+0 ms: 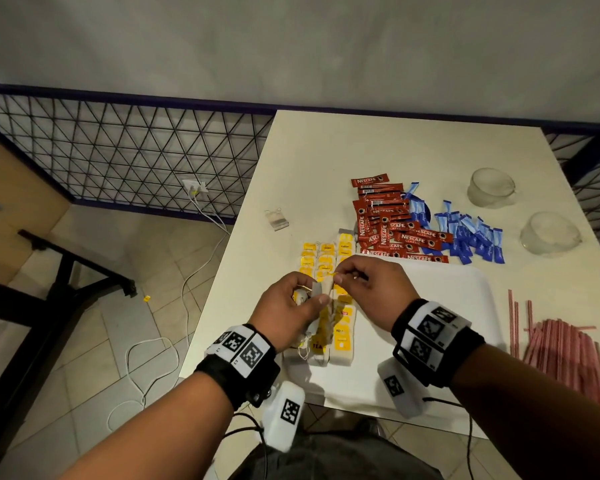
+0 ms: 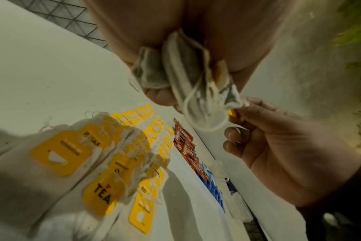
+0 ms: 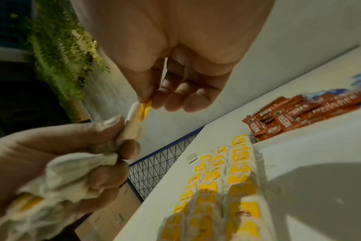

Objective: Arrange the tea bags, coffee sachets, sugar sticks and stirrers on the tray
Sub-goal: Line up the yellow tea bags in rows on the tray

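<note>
Tea-bag stage of the arrangement. The left hand (image 1: 289, 308) is held above the near left corner of the white tray (image 1: 458, 299), its fingers (image 3: 105, 164) curled round a crumpled bunch of tea bags (image 2: 181, 70) whose strings hang loose below the palm. The right hand (image 1: 371, 289) meets it from the right, thumb and forefinger pressed together on the yellow tag (image 3: 144, 108) of a single bag at the top of the bunch; the remaining fingers are loosely curled and hold nothing. Below the hands, rows of tea bags with yellow tags (image 1: 326, 258) lie flat, side by side, running from the tabletop (image 1: 326, 150) toward the tray's left edge; whether the nearest ones rest on the tray or beside it cannot be told. The red coffee sachets (image 1: 395, 223) and blue sugar sticks (image 1: 471, 233) lie heaped just beyond the tray's far edge, and the pink stirrers (image 1: 565, 355) lie to its right, so these three groups appear not yet arranged. The step in hand is judged to be separating one bag from the bunch. The next move calls for drawing that bag free by its tag without dragging tangled strings or neighbouring bags along, then laying it flat in line with the rows while the left hand keeps its hold on the rest.
</note>
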Action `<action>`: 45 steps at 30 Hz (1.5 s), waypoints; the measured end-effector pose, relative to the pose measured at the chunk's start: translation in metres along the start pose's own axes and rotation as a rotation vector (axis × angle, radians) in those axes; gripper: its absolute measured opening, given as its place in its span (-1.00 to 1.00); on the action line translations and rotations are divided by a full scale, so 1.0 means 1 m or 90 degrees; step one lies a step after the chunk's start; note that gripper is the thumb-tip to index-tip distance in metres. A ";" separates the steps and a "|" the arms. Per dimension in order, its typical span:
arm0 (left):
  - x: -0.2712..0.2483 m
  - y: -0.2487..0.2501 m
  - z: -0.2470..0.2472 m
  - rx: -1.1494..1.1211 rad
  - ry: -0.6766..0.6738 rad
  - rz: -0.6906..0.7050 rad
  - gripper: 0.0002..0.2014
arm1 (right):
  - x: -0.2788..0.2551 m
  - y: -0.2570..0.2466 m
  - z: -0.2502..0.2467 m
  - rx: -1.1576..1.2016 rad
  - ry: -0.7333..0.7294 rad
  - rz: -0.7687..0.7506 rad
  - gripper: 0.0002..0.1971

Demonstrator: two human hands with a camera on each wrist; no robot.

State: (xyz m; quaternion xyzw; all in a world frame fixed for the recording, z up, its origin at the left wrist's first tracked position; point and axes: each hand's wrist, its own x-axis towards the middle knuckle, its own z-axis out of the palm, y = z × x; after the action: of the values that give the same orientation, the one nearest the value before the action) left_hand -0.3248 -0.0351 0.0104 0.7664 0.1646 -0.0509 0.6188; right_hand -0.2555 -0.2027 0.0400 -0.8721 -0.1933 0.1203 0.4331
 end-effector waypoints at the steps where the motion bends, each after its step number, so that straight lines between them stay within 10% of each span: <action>1: 0.000 0.002 0.001 0.008 0.004 0.007 -0.72 | 0.000 0.000 0.001 0.030 0.002 0.023 -0.92; 7: 0.001 0.012 0.001 -0.101 0.030 -0.014 -0.68 | -0.003 -0.007 0.003 0.262 -0.067 0.068 -0.84; 24: -0.003 0.012 0.003 -0.116 -0.011 0.006 -0.63 | 0.005 -0.007 -0.004 0.218 -0.058 0.016 -0.88; 33: 0.000 0.031 -0.011 0.212 -0.057 0.132 -0.84 | 0.006 -0.018 -0.023 -0.033 -0.137 -0.055 -0.93; 45: -0.006 0.023 -0.004 0.126 -0.050 0.052 -0.88 | -0.008 0.003 -0.006 0.270 -0.048 0.042 -0.89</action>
State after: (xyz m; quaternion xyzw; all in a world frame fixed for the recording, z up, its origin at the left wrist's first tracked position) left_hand -0.3236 -0.0368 0.0345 0.8271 0.1028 -0.0719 0.5478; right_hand -0.2598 -0.2122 0.0419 -0.7623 -0.1511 0.2048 0.5950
